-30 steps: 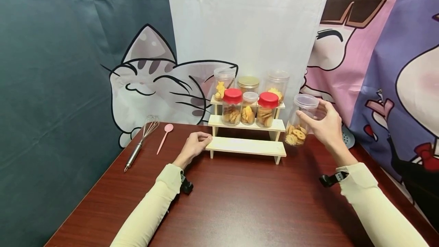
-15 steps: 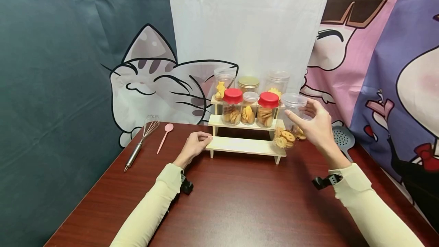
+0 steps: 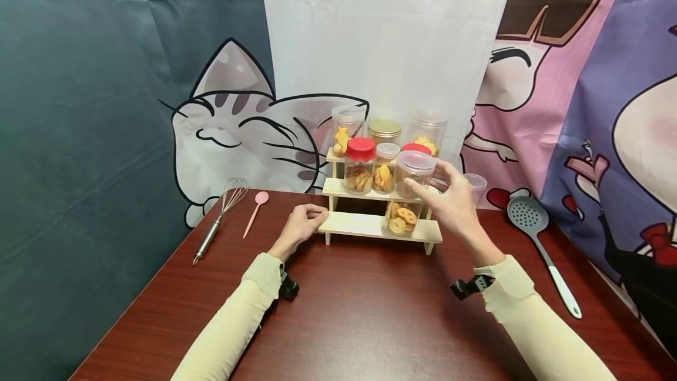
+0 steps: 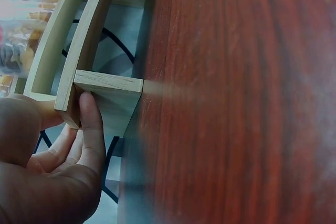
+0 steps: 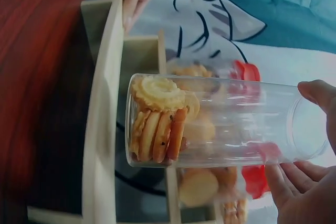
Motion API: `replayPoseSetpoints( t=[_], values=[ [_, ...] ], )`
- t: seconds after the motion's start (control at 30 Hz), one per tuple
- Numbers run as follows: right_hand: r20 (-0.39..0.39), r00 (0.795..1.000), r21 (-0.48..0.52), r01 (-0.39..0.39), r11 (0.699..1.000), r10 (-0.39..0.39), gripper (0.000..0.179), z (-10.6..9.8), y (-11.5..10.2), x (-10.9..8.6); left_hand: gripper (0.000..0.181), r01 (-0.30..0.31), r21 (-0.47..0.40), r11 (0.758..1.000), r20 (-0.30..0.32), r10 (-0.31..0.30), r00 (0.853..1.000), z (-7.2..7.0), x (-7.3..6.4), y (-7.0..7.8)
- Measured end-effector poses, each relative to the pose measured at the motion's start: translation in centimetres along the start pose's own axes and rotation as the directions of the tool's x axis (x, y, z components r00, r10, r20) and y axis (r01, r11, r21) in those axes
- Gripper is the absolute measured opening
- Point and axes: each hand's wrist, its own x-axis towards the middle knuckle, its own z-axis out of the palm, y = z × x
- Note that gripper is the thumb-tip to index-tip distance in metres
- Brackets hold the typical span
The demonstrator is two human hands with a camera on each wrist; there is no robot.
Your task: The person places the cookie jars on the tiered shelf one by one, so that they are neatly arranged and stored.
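Observation:
My right hand (image 3: 452,199) grips a tall clear jar of cookies (image 3: 403,219) near its lid, thumb on one side and fingers on the other. The jar is upright, its base close over the lowest step of a three-tier wooden stand (image 3: 354,224). In the right wrist view a narrow gap shows between the jar (image 5: 220,124) and that step (image 5: 102,129). My left hand (image 3: 298,231) pinches the left end of the same step; in the left wrist view a fingertip presses under the board (image 4: 79,72), beside its leg.
Red-lidded jars (image 3: 359,172) and a small jar (image 3: 384,176) fill the middle step. Taller jars (image 3: 347,128) and a gold-lidded one (image 3: 384,129) stand on top. Another jar (image 3: 476,186) is behind my right hand. A whisk (image 3: 214,231), pink spoon (image 3: 256,213) and slotted skimmer (image 3: 529,216) lie at the sides.
My right hand has carried the cookie jar leftward from beside the stand to over its lowest step, uncovering the skimmer and a jar behind. The left hand keeps its hold on the step.

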Motion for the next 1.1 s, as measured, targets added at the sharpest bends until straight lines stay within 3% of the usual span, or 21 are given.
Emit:
replayPoseSetpoints(
  t=[0.53,0.87,1.1],
  values=[
    [0.071,0.997,0.029,0.016,0.999,-0.018,0.076,5.5,0.4,0.3,0.028,0.011,-0.010,1.000,0.005,-0.011,1.000,0.3,-0.4,-0.1],
    [0.094,0.993,0.016,0.074,0.997,-0.075,0.078,6.8,0.2,0.7,0.028,0.001,0.005,1.000,0.007,-0.001,1.000,0.1,0.0,-0.1],
    [0.113,0.992,-0.003,0.063,0.998,-0.062,0.081,6.8,-0.2,0.7,0.029,0.006,0.041,0.999,-0.002,-0.006,1.000,-0.2,0.0,0.0]
  ],
)
